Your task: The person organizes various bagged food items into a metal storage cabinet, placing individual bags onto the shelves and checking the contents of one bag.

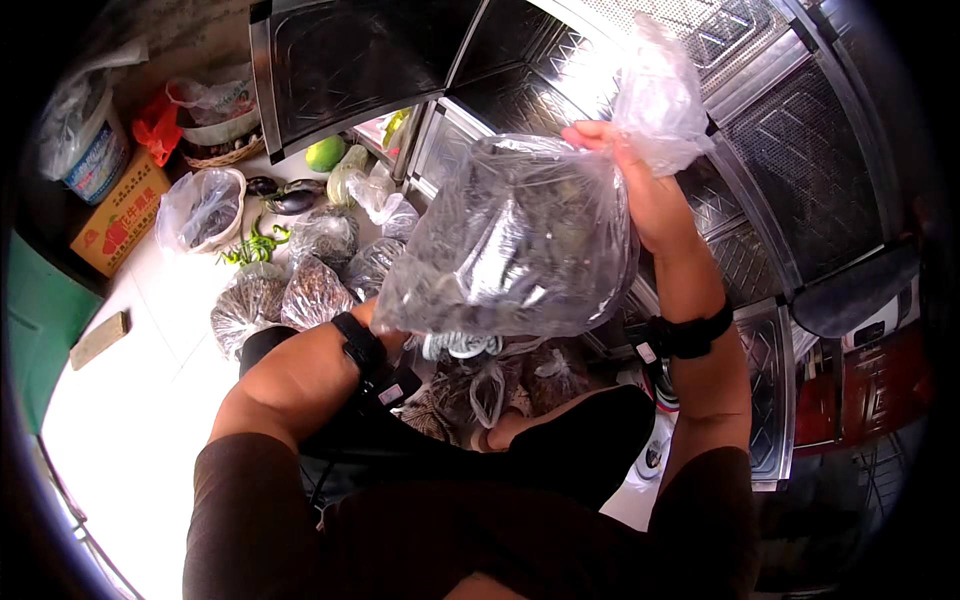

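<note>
The bag [510, 240], clear plastic with dark contents, hangs above the person's lap, at the centre of the frame. The right hand [655, 190] closes its fingers around the bag's gathered neck, toward the upper right; the loose plastic puffs out above. The left hand [388, 332] is at the bag's lower left corner, mostly hidden, so its fingers' state cannot be told. Left of centre, filled bags [315, 292] sit on the floor [160, 330] near green peppers [258, 246] and eggplants [292, 202]. A carton [122, 215] stands at upper left.
</note>
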The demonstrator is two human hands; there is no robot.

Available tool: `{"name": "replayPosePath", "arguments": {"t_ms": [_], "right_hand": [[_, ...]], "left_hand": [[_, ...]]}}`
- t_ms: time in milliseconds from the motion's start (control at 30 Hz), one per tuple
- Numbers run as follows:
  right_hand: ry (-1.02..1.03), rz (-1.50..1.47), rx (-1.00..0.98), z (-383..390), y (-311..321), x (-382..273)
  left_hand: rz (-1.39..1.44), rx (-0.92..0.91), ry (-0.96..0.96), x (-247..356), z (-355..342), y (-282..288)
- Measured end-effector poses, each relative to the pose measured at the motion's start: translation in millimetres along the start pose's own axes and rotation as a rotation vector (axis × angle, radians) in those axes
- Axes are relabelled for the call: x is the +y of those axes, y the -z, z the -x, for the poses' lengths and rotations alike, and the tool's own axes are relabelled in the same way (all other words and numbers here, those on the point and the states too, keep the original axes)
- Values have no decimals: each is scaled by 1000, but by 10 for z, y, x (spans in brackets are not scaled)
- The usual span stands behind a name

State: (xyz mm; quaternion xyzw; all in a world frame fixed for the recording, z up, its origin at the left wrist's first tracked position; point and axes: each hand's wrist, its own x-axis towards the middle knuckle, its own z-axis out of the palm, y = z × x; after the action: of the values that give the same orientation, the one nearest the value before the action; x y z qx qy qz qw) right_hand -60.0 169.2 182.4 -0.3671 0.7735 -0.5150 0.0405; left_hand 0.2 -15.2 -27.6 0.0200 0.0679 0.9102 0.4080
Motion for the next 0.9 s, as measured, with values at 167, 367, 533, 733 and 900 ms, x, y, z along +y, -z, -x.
{"name": "replayPosePath", "arguments": {"t_ms": [167,367,533,733,900], "right_hand": [[-325,98,278,31,121,-17],[-580,-138,231,201,175,197],[-287,-312,255,154,230,149],[-248,-457,156,163,-17,-75],[-188,-201,161,279,-108,292]], "left_hand": [[-700,205,-325,-48,86,-393],[-2279,387,-939,-195,63,-324],[-1011,484,-204,-152,87,-292],[-534,163,38,25,114,-203],[-499,22,-80,-214,66,-158]]}}
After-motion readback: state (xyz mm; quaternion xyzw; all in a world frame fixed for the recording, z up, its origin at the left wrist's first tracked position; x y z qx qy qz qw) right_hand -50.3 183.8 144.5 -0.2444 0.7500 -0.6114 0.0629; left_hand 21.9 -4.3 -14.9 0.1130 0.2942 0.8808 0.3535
